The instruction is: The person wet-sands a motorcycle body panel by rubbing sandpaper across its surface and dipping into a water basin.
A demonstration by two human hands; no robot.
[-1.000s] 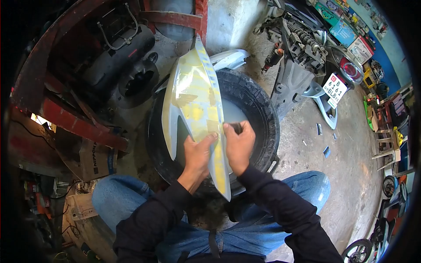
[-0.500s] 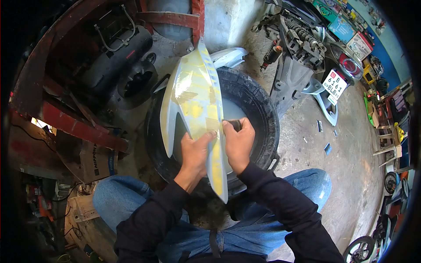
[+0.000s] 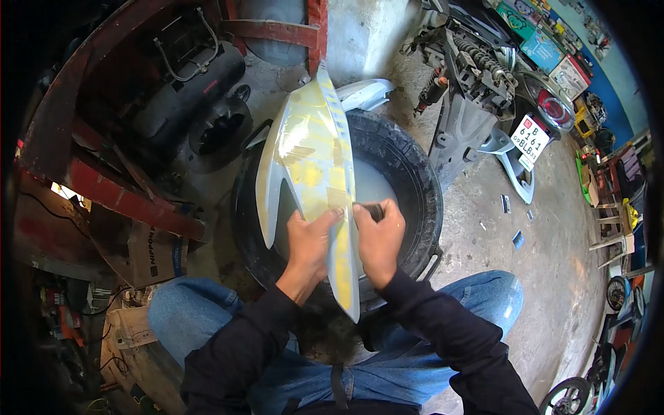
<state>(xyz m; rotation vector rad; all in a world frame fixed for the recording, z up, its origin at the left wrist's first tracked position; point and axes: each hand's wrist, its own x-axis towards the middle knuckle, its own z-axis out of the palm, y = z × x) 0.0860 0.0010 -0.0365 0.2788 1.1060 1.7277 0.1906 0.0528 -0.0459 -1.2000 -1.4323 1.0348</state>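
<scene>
A motorcycle body panel (image 3: 304, 145), grey-white with yellow patches and a forked lower end, stands tilted over a black tub (image 3: 427, 173) of cloudy water. My left hand (image 3: 308, 242) is closed on the panel near its fork, thumb on the front face. Against the panel's right edge, my right hand (image 3: 380, 238) pinches a dark folded piece of sandpaper (image 3: 373, 211). That hand is slightly blurred, and its fingers hide part of the sandpaper.
Behind the tub lies another pale panel (image 3: 366, 93). A partly stripped motorcycle with a licence plate (image 3: 530, 142) stands to the right. An air compressor tank (image 3: 187, 90) is at the left, near a cardboard box (image 3: 149, 256). Small blue scraps (image 3: 518, 240) lie on the floor.
My right hand has slid a little down the panel's right edge, towards me, with the sandpaper. My left hand keeps its hold, and the panel has barely moved.
</scene>
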